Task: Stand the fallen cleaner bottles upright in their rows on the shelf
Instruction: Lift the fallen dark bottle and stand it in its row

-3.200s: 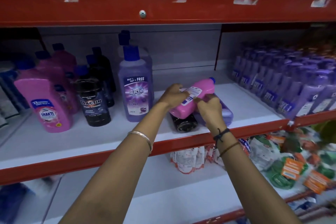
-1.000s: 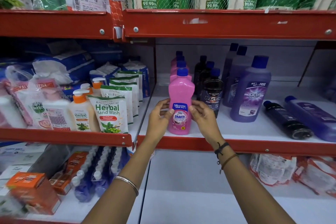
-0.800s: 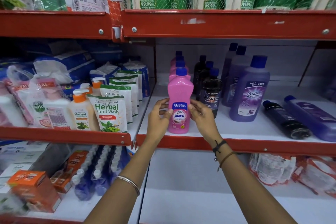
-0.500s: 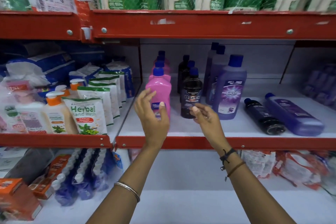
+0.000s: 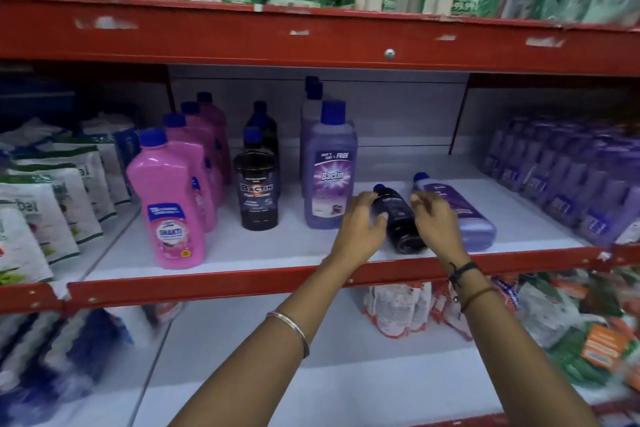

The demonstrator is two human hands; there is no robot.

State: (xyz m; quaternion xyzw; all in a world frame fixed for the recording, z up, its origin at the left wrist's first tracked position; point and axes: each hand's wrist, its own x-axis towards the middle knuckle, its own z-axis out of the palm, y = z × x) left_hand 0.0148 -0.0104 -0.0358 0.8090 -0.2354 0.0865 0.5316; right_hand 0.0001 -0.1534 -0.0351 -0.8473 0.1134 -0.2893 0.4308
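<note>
Both hands, left hand [image 5: 360, 229] and right hand [image 5: 437, 218], fingers spread wide, flank the fallen black plastic bottle [image 5: 400, 218]; a clumsy lift could topple the upright purple plastic bottle [image 5: 329, 170].

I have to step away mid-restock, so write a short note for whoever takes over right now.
Left hand and right hand: open, one on each side of the fallen black bottle; no grip yet.
Fallen: the black bottle and the purple bottle beside it, both on their sides on the shelf.
Done: front pink bottle stands upright in its row.
Left: stand the black one in the black row, the purple one in the purple row.
</note>
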